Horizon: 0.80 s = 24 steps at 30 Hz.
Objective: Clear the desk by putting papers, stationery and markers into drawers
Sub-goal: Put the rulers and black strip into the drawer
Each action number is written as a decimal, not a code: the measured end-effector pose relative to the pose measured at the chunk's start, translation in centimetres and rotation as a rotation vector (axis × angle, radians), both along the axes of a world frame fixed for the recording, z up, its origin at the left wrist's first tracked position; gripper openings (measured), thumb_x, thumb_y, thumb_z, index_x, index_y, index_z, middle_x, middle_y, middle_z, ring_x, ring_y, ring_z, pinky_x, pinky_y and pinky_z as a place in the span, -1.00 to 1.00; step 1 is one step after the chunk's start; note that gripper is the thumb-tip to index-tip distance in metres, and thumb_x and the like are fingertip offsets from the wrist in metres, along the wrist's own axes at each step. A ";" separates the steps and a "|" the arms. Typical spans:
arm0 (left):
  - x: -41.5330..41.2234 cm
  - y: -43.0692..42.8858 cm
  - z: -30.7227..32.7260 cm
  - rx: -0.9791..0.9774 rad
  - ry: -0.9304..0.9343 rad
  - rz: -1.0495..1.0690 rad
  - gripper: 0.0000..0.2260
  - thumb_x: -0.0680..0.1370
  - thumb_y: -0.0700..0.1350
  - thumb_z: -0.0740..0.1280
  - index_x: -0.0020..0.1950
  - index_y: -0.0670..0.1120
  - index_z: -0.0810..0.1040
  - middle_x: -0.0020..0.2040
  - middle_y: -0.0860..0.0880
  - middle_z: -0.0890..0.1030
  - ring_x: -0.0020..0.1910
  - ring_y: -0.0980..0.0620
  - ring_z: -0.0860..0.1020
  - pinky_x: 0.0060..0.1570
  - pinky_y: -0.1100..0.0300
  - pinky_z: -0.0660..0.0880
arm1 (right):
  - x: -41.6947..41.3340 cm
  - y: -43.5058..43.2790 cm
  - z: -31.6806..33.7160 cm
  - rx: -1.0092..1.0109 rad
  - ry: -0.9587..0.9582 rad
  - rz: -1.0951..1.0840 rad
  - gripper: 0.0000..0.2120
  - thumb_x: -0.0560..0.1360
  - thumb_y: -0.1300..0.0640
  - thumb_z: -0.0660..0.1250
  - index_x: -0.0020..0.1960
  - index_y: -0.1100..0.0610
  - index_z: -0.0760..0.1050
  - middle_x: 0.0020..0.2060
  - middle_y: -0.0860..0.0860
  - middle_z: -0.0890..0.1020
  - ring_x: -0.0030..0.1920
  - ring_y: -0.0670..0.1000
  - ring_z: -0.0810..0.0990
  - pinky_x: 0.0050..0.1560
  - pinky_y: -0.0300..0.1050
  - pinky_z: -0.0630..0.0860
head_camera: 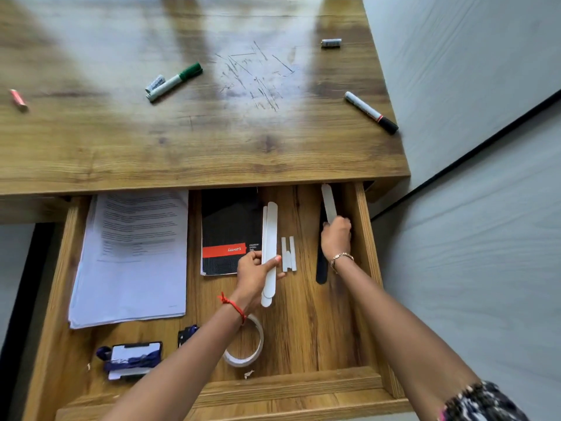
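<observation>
The wooden drawer [365,238] stands pulled out below the desk top [194,141]. My left hand [253,275] grips two long white flat sticks [270,253] over the drawer's middle. My right hand [336,237] holds another white stick [328,203] near the drawer's right wall, above a black strip [321,268]. A stack of printed papers [133,256] and a black-and-red notebook [227,232] lie inside. On the desk lie a green marker [174,81], a black marker [371,112], a pink item [18,100] at far left and a small grey cylinder [331,43].
Short white sticks [288,253], a tape roll [246,344], a card holder with purple strap [132,358] and a small dark clip [186,334] also lie in the drawer. A small white label [154,83] rests beside the green marker. Grey floor lies to the right.
</observation>
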State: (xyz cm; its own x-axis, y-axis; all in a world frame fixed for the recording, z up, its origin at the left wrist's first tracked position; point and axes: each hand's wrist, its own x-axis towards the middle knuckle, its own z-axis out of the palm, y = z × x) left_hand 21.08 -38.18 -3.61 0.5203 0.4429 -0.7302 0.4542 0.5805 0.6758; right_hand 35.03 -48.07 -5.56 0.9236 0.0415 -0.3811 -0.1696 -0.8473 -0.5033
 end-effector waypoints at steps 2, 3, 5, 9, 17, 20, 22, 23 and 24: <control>0.0 -0.1 0.0 -0.001 0.001 0.000 -0.86 0.48 -0.32 0.35 -0.02 -0.19 0.46 -0.07 -0.15 0.59 -0.23 -0.05 0.63 -0.43 0.27 0.57 | -0.4 -0.3 -0.8 -0.092 -0.011 0.022 -0.73 0.58 0.29 0.16 0.22 0.41 0.39 0.22 0.29 0.44 0.13 0.22 0.54 0.05 -0.05 0.50; 0.0 -0.1 0.0 0.000 0.003 -0.002 -0.88 0.48 -0.31 0.35 -0.04 -0.17 0.46 -0.08 -0.14 0.60 -0.23 -0.04 0.63 -0.42 0.27 0.58 | -0.7 -0.4 -1.1 -0.145 -0.014 0.038 -0.71 0.57 0.29 0.16 0.25 0.41 0.37 0.24 0.30 0.42 0.16 0.23 0.51 0.08 -0.03 0.50; 0.0 0.0 -0.2 0.006 0.005 -0.002 -0.88 0.48 -0.31 0.35 -0.05 -0.14 0.46 -0.09 -0.14 0.61 -0.24 -0.02 0.64 -0.39 0.25 0.60 | -1.4 -0.6 -1.6 -0.229 -0.027 0.068 -0.65 0.58 0.25 0.16 0.31 0.41 0.31 0.29 0.29 0.36 0.27 0.23 0.42 0.14 0.02 0.48; 0.1 0.1 -0.4 0.018 0.013 -0.009 -0.84 0.48 -0.30 0.35 0.03 -0.20 0.45 -0.07 -0.16 0.60 -0.36 0.06 0.65 -0.36 0.22 0.61 | -3.2 -0.6 -1.8 -0.309 -0.031 0.093 -0.51 0.56 0.11 0.22 0.41 0.27 0.19 0.33 0.25 0.27 0.33 0.24 0.30 0.21 0.11 0.43; -0.2 0.1 -0.4 0.029 -0.007 -0.011 -0.88 0.49 -0.30 0.34 -0.07 -0.13 0.46 -0.11 -0.12 0.60 -0.39 0.11 0.65 -0.30 0.18 0.62 | -4.8 -1.5 -2.6 -0.449 -0.191 0.356 -0.70 0.59 0.21 0.16 0.27 0.31 0.38 0.24 0.24 0.43 0.24 0.20 0.44 0.16 0.02 0.46; -0.4 0.1 -0.4 0.025 -0.009 0.000 -0.87 0.48 -0.30 0.35 -0.08 -0.11 0.46 -0.10 -0.12 0.60 -0.33 0.07 0.65 -0.26 0.15 0.63 | -4.3 -1.5 -2.5 -0.388 -0.189 0.445 -0.75 0.57 0.30 0.16 0.21 0.34 0.43 0.13 0.23 0.53 0.14 0.15 0.54 0.06 -0.07 0.53; -0.6 0.2 -0.4 0.035 -0.003 0.000 -0.88 0.48 -0.30 0.35 -0.08 -0.11 0.46 -0.07 -0.14 0.59 -0.23 0.00 0.64 -0.26 0.16 0.63 | -3.9 -1.2 -2.3 -0.355 -0.196 0.476 -0.80 0.55 0.36 0.17 0.12 0.35 0.49 0.04 0.23 0.58 0.02 0.13 0.59 -0.03 -0.11 0.56; -0.7 0.2 -0.3 0.039 -0.001 -0.002 -0.88 0.48 -0.30 0.35 -0.08 -0.11 0.46 -0.06 -0.15 0.59 -0.20 -0.02 0.64 -0.28 0.17 0.62 | -3.8 -0.9 -2.2 -0.340 -0.198 0.488 -0.82 0.55 0.37 0.17 0.08 0.36 0.51 0.01 0.24 0.59 -0.01 0.14 0.60 -0.06 -0.11 0.57; -0.7 0.1 -0.3 0.042 -0.001 -0.001 -0.88 0.48 -0.30 0.35 -0.07 -0.12 0.46 -0.06 -0.15 0.59 -0.20 -0.03 0.63 -0.29 0.18 0.62 | -3.8 -0.6 -2.2 -0.326 -0.202 0.504 -0.82 0.54 0.39 0.17 0.06 0.37 0.52 -0.01 0.25 0.59 -0.03 0.15 0.61 -0.07 -0.11 0.57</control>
State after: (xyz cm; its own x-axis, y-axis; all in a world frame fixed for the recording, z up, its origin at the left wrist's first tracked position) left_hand 20.37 -38.05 -3.95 0.5213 0.4728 -0.7104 0.4543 0.5510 0.7000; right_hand 31.26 -48.67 -7.75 0.8759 0.4012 -0.2678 0.3615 -0.9136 -0.1864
